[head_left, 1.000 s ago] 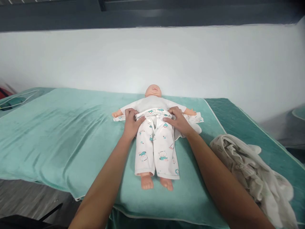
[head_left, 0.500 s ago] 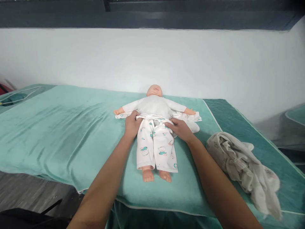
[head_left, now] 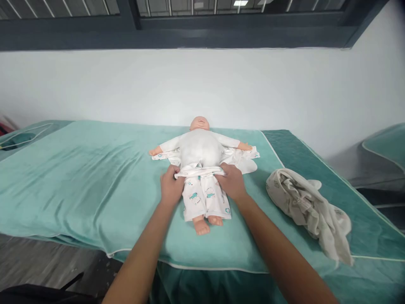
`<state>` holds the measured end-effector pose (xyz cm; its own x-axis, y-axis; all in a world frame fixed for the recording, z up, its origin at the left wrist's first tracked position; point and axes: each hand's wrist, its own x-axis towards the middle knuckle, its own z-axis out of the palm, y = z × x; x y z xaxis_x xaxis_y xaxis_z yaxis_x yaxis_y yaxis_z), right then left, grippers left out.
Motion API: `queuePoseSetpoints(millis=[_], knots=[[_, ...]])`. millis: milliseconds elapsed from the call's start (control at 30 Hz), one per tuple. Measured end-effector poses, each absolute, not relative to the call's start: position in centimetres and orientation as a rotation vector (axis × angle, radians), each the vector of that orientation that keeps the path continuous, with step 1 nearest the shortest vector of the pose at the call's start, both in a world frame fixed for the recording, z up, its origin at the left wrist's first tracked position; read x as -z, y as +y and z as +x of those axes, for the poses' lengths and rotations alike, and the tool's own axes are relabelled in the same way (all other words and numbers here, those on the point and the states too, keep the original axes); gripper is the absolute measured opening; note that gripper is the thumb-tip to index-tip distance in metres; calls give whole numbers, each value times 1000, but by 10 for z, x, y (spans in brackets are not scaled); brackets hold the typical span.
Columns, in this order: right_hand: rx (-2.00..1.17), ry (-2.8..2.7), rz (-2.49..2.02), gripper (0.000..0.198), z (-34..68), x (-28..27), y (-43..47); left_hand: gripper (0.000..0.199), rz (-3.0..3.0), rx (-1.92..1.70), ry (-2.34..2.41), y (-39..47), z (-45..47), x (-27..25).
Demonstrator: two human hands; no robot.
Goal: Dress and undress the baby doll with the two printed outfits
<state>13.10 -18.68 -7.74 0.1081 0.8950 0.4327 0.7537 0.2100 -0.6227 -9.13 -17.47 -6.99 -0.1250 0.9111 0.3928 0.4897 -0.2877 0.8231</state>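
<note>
A baby doll lies on its back with its arms spread, its head toward the wall and its feet toward me. It has a white long-sleeved top and white printed trousers. My left hand is closed on the trousers' waistband at one side of the doll. At the other side, my right hand pinches the same waistband, thumb inward. Between the hands the band is stretched and folded across the lower belly. Both bare feet stick out of the trouser legs. Under the doll's arms lies a spread printed garment.
The doll rests on a bed with a green cover. A crumpled bundle of pale cloth lies to the right. Behind the bed rises a white wall below a dark window frame. Grey floor shows at lower left.
Both hands have drawn the waistband down toward me, and more of the white top shows. The trouser legs look shorter and bunched. The camera view has tilted up slightly.
</note>
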Motion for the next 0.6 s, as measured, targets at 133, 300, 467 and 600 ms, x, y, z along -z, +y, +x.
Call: queuePoseSetpoints(millis=[133, 300, 467, 600], knots=[[-319, -1609, -1490, 5, 126, 77, -196, 14, 1663, -1268, 1470, -202, -102, 78], [-677, -1516, -1352, 23, 131, 76, -205, 60, 1831, -1248, 1171, -230, -113, 84], [-747, -1573, -1294, 29, 132, 75, -212, 116, 2377, -1055, 1023, -275, -103, 93], [-743, -1557, -1300, 26, 132, 75, -219, 98, 2630, -949, 1202, -292, -90, 90]])
